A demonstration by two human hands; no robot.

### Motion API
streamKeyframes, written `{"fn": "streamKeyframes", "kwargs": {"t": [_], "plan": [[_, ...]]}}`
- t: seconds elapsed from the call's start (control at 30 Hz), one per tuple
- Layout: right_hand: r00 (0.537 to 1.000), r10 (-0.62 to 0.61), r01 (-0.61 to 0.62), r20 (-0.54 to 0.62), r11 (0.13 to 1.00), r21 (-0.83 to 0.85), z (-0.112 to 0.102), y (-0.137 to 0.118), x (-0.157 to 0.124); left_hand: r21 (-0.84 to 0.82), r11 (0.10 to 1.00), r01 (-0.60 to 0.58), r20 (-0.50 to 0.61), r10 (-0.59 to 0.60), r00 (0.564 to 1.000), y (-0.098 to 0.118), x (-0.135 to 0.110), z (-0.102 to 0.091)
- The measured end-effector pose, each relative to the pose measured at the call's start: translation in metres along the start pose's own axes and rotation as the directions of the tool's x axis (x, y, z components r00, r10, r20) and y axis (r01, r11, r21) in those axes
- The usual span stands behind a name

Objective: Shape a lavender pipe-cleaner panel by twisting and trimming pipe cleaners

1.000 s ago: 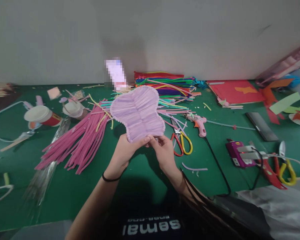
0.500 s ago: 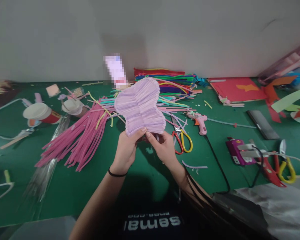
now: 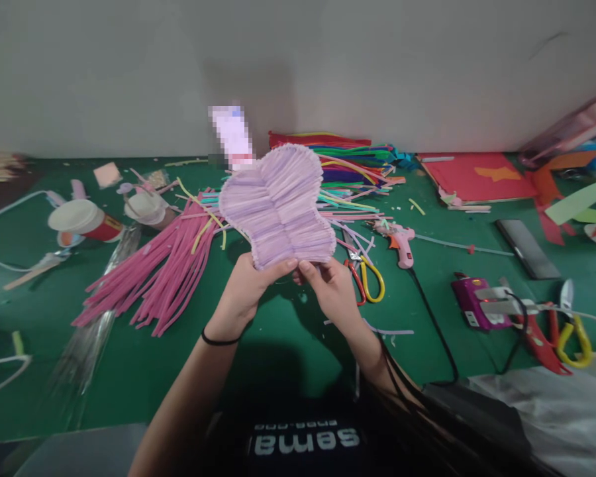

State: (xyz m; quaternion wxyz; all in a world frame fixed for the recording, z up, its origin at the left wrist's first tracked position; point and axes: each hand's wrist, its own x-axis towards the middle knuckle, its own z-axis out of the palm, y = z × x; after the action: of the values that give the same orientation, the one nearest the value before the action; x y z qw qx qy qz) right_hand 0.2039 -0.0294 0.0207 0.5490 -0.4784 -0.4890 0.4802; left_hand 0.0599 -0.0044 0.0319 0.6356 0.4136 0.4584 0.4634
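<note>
A lilac butterfly shape (image 3: 283, 209), built from rows of pipe cleaners, is held up above the table with its flat face towards me. My left hand (image 3: 246, 288) is closed on its lower left edge, thumb in front and fingers behind, mostly hidden. My right hand (image 3: 330, 288) pinches the bottom edge near the middle, its thumb tip close to the left thumb. Behind the shape lie loose pipe cleaners (image 3: 347, 207) in pink, yellow and turquoise. Scissors (image 3: 372, 278) with one red and one yellow handle lie just right of my right hand.
The green table (image 3: 288, 358) holds a pink bundle of pipe cleaners (image 3: 149, 265), paper cups (image 3: 84, 222), a pink glue gun (image 3: 401, 244) with a black cord, a purple power adapter (image 3: 477, 305), a dark phone (image 3: 526, 248) and red paper (image 3: 471, 177). A lit, blurred screen (image 3: 232, 136) stands by the wall.
The butterfly shape looks slightly larger and nearer, its left wing shifted a little left. Both hands have moved slightly apart at the wrists and keep their hold. The view has shifted slightly.
</note>
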Motion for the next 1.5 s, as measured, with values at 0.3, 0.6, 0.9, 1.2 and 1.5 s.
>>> {"fn": "streamKeyframes", "kwargs": {"t": [0.3,0.6,0.9,1.2,1.5], "plan": [[0.99,-0.128,0.134,0.057,0.986,-0.104,-0.005,-0.001,-0.007,-0.206,0.974,0.098,0.063,-0.087,0.994,0.008,-0.005,0.015],[0.994,-0.064,0.052,-0.084,0.988,-0.146,0.007,0.005,-0.012,-0.189,0.973,-0.131,-0.214,0.09,0.973,0.0,-0.008,0.02],[0.988,-0.049,0.036,-0.143,0.995,-0.092,0.015,0.005,-0.009,-0.279,0.943,-0.178,-0.225,0.116,0.967,-0.002,-0.004,0.024],[0.991,-0.051,0.047,-0.121,0.998,-0.037,0.017,0.008,-0.013,-0.277,0.948,-0.156,-0.217,0.096,0.972,0.0,-0.007,0.022],[0.997,0.051,-0.048,0.053,0.997,-0.063,0.011,0.002,-0.017,-0.301,0.948,-0.103,-0.228,0.033,0.973,0.006,-0.004,0.015]]}}
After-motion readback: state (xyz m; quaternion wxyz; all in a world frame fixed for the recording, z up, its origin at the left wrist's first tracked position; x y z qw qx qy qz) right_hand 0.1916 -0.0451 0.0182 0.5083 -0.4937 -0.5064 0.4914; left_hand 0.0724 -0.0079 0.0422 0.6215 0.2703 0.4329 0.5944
